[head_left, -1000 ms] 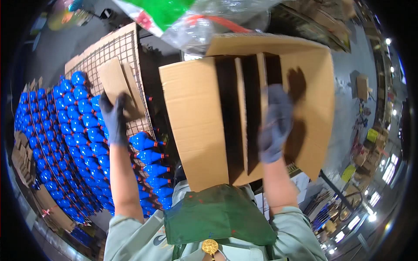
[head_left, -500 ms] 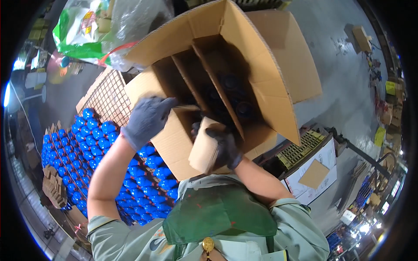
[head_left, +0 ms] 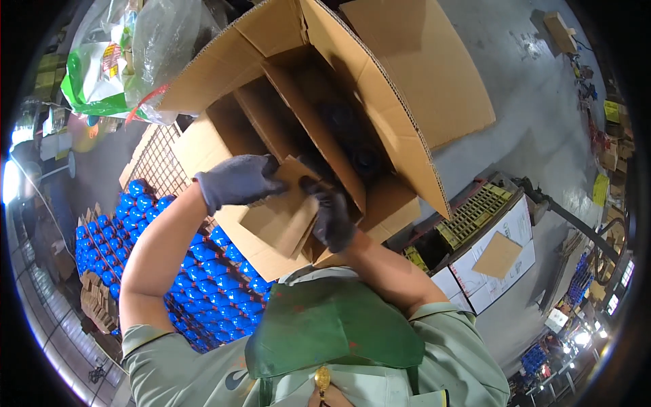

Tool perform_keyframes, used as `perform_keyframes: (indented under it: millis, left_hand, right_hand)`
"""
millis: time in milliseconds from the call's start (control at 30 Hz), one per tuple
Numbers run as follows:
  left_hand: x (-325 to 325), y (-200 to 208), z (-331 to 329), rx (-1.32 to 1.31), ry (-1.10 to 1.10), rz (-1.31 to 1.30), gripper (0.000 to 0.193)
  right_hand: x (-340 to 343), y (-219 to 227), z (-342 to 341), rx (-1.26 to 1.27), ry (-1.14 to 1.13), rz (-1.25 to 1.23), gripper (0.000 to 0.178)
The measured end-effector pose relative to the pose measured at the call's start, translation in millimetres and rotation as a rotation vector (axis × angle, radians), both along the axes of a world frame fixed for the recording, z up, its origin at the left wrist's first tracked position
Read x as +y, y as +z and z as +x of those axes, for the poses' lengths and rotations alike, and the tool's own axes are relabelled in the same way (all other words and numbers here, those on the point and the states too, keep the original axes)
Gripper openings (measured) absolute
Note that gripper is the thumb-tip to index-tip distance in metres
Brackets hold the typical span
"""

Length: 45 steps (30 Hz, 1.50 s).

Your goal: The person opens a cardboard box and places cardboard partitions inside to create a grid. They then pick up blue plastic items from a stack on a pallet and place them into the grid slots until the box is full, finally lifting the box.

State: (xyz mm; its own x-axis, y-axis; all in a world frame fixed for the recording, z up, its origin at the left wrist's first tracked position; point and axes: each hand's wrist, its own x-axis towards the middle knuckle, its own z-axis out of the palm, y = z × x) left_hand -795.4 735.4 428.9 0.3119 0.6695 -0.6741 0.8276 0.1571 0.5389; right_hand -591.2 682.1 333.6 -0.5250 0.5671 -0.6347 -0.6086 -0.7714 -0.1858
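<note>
Head view: open carton (head_left: 400,146) stands before the person, mouth toward the camera, with cardboard dividers (head_left: 317,132) upright inside. Blue bottles (head_left: 217,285) are massed beside it on the left. Folded cardboard (head_left: 272,222) is located over the carton's near end, between the hands and touching both; neither hand is nearer. Its long axis runs roughly toward the body. Right hand (head_left: 332,216): fingers closed on the cardboard's right edge. Left hand (head_left: 237,182): fingers half curled against its left side; whether they grip cannot be told from this angle.
</note>
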Motion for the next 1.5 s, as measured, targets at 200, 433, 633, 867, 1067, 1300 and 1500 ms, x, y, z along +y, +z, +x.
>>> perform_keyframes:
  millis: [200, 433, 633, 867, 1067, 1300, 1500]
  left_hand:
    - [78.3, -79.3, 10.7, 0.604, -0.269, 0.287, 0.041]
    - [74.8, -125.3, 17.6, 0.042, 0.053, 0.067, 0.056]
    - [85.1, -4.3, 33.9, 0.177, -0.282, 0.017, 0.047]
    - [162.4, -200.4, 38.4, 0.533, -0.337, 0.415, 0.036]
    - [171.7, -255.0, 55.5, 0.310, -0.250, 0.072, 0.038]
    - [102.0, -78.5, 51.3, 0.100, 0.072, 0.574, 0.057]
    - [-122.6, 8.1, 3.0, -0.522, 1.071, 0.397, 0.075]
  right_hand:
    - [-2.6, 10.5, -14.4, 0.206, 0.207, -0.171, 0.041]
    - [14.6, 7.6, 44.1, 0.042, 0.165, 0.191, 0.044]
    - [8.1, -47.8, 14.2, -0.294, -0.022, 0.500, 0.032]
    - [-3.8, -28.3, -1.2, 0.372, -0.148, -0.191, 0.037]
    - [1.7, -18.7, 4.2, 0.144, -0.072, -0.046, 0.045]
    - [2.7, 5.1, 11.1, -0.065, -0.057, 0.139, 0.053]
    - [25.1, 58.4, -70.5, -0.063, 0.227, 0.616, 0.056]
